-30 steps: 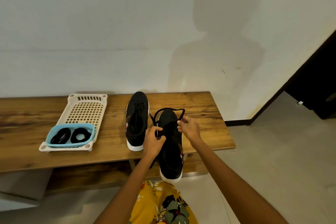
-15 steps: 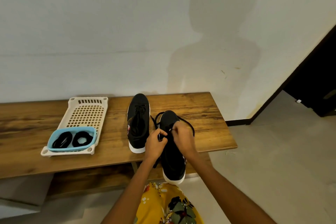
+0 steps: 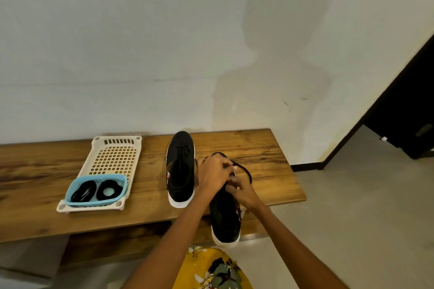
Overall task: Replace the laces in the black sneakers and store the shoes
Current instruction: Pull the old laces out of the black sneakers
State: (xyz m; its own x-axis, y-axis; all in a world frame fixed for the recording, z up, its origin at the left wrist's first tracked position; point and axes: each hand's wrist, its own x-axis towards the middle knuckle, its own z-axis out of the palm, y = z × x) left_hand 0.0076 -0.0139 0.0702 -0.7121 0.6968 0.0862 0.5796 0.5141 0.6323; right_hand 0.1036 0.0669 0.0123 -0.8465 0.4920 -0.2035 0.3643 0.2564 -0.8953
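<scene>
- Table (image 3: 270, 148): wooden top, running from the left edge to right of centre, against a pale wall
- Near sneaker (image 3: 225, 220): black with white sole, centre-low in the frame, heel overhanging the table's front edge, toe under the hands
- Black lace (image 3: 245, 172): loops out to the right of the near sneaker's toe
- Left hand (image 3: 212, 175): centre of the frame, fingers curled over the near sneaker's toe end, gripping the lace
- Right hand (image 3: 243, 192): just below and right of the left hand, touching it, fingers pinching the lace
- Far sneaker (image 3: 180, 169): black, laced, flat on the table just left of the hands
- White tray (image 3: 115, 148): perforated, left of the far sneaker
- Blue basket (image 3: 70, 191): on the tray's near end, holding two coiled black laces (image 3: 96, 191)
</scene>
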